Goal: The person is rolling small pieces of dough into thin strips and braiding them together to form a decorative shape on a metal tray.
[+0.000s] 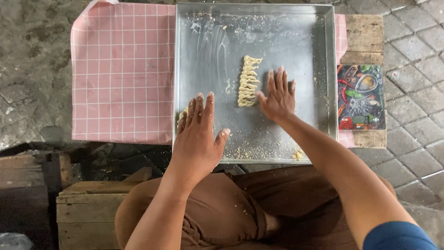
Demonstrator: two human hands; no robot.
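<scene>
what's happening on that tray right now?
A seated person works over a square metal tray that rests on a pink checked cloth. The right hand lies flat, palm down, beside a short column of twisted dough strips in the tray's middle. The left hand presses flat near the tray's left edge, with a bit of dough showing under its fingertips. Crumbs lie scattered along the near side.
</scene>
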